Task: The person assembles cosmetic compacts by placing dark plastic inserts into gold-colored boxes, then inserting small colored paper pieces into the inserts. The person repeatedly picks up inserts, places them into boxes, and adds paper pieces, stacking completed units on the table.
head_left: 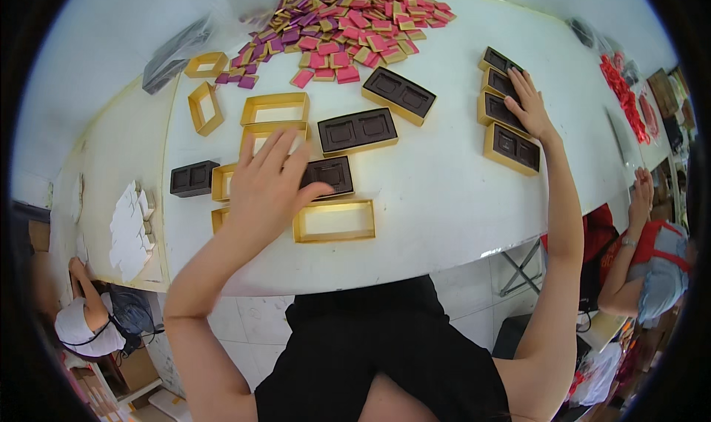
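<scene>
My left hand (268,189) hovers, fingers spread, above several empty gold box frames and a gold box with a black two-well tray (331,172). Its thumb reaches over that tray; whether it touches, I cannot tell. In front of the wrist lies an empty gold frame (335,238). My right hand (535,109) lies with fingers stretched along the right side of a row of gold boxes with black trays, partly covering the middle ones. The nearest box of that row (512,148) shows both wells. Two more tray-filled boxes, one (358,131) and another (400,95), sit between my hands.
A large heap of pink, purple and gold wrapped pieces (348,33) covers the far middle of the table. At left are a loose black tray (194,178), gold frames (205,109) and white cut pieces (133,229). Red ribbon (624,96) lies far right. Other people work at both sides.
</scene>
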A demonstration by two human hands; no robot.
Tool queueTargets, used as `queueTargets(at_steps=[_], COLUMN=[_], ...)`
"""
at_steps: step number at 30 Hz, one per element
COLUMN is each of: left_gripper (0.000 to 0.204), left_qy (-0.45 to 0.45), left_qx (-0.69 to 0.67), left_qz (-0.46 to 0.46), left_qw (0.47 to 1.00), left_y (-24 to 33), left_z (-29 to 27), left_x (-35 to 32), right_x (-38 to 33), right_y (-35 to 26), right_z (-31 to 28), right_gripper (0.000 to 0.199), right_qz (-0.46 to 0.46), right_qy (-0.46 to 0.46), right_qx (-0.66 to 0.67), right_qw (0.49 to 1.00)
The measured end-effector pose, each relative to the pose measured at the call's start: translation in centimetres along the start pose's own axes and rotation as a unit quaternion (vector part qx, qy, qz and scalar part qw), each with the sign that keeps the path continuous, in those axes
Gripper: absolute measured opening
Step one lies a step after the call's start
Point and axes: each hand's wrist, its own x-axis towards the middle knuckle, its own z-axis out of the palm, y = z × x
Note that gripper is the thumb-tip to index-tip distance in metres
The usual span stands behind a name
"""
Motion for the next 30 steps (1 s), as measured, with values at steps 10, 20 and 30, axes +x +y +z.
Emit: queueTargets(at_steps=[10,20,30], left_gripper=[0.056,0.027,0.035], left_qy=[-0.086,-0.011,-0.113], left_qx=[-0.137,0.046,-0.663], left_qz=[0.057,0.145,-0.1], left_qw=[0.985,0.988,0.733], left_y=[0.9,-8.2,-3.1], left_z=[6.9,12.3,9.9], left_x=[17.5,26.6,26.2], right_x=[-1.8,8.7,10.0], right_y=[-14.0,-13.8,-17.0], right_z=[-0.3,-0.2,-2.4], right_gripper=[0.066,0.042,0.034], right_qz=[-0.214,-0.188,-0.036], right_qy=[-0.013,0.123,-0.041], right_qx=[0.142,0.229,0.514], right_qw=[0.966,0.947,0.856])
